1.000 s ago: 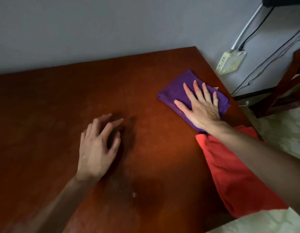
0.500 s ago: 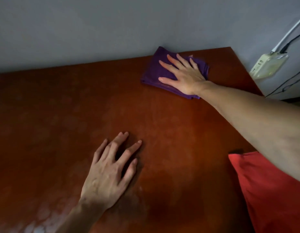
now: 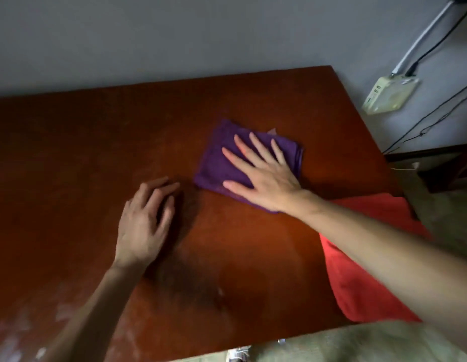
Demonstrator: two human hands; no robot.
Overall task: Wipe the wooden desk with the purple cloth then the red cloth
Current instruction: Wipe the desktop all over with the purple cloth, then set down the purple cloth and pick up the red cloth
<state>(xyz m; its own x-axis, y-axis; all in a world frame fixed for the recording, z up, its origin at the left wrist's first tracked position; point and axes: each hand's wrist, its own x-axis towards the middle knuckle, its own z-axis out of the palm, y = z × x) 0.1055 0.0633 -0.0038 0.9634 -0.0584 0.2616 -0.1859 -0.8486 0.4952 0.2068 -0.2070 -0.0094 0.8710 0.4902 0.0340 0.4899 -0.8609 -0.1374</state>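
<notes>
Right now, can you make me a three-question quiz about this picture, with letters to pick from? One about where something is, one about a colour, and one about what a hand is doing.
1. Where does the red cloth lie?
A. at the desk's right edge
B. against the wall
C. under the left hand

2. What colour is the cloth under the right hand?
A. green
B. purple
C. white

3. How is the left hand placed?
A. gripping a cloth
B. raised off the desk
C. resting on the wooden desk, holding nothing

Answers: 1 A, it lies along the right edge, under the forearm. 2 B, the purple cloth shows around the flat fingers. 3 C, its fingers rest on bare wood.
</notes>
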